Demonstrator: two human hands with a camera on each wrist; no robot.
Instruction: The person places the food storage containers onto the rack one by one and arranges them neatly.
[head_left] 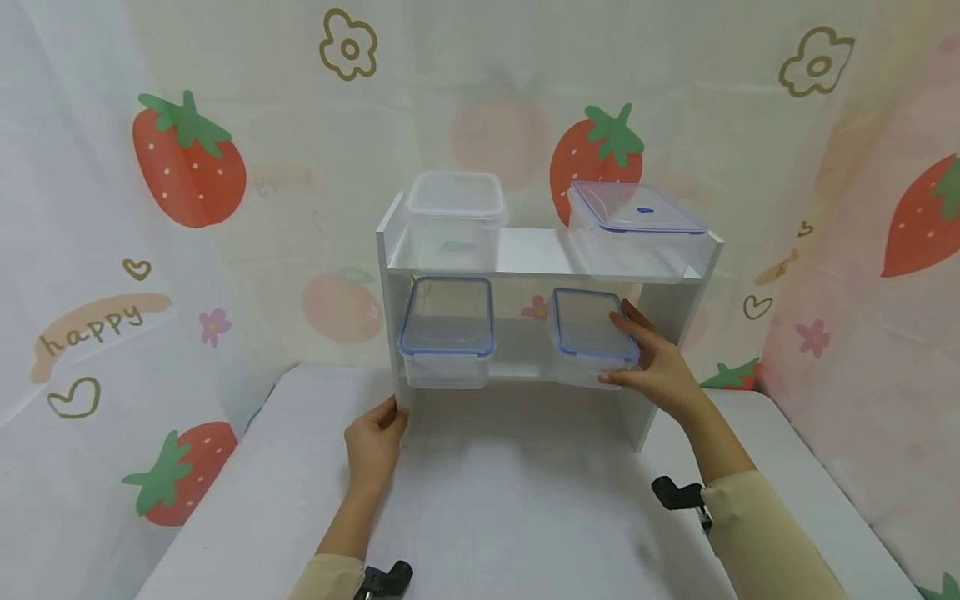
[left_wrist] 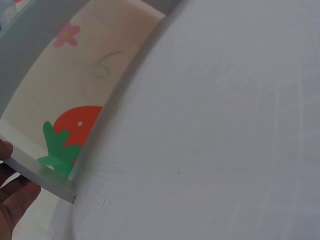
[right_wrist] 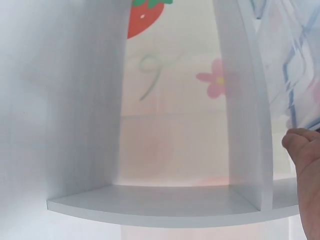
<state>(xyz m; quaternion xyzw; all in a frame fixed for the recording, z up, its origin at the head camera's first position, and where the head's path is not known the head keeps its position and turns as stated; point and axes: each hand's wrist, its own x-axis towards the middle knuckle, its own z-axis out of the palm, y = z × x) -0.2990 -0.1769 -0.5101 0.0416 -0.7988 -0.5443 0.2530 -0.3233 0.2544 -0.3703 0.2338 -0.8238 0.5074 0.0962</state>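
A white two-tier shelf [head_left: 517, 364] stands on the table. My left hand [head_left: 377, 443] pinches the lower front edge of its left side panel [left_wrist: 42, 177], thumb on one face and fingers on the other. On the lower tier, at the right, sits a clear food container [head_left: 592, 333] with a blue-rimmed lid. My right hand [head_left: 656, 367] grips that container by its right side, fingers over the lid and thumb at the lower front corner. In the right wrist view, the thumb [right_wrist: 300, 145] shows beside the container's blue rim.
Another blue-rimmed container [head_left: 447, 333] is on the lower tier at the left. On the top tier stand a clear container with a whitish lid [head_left: 456, 221] and a wider blue-edged one [head_left: 637, 229]. A white cloth [head_left: 517, 517] covers the table; a strawberry-printed curtain [head_left: 285, 167] hangs behind.
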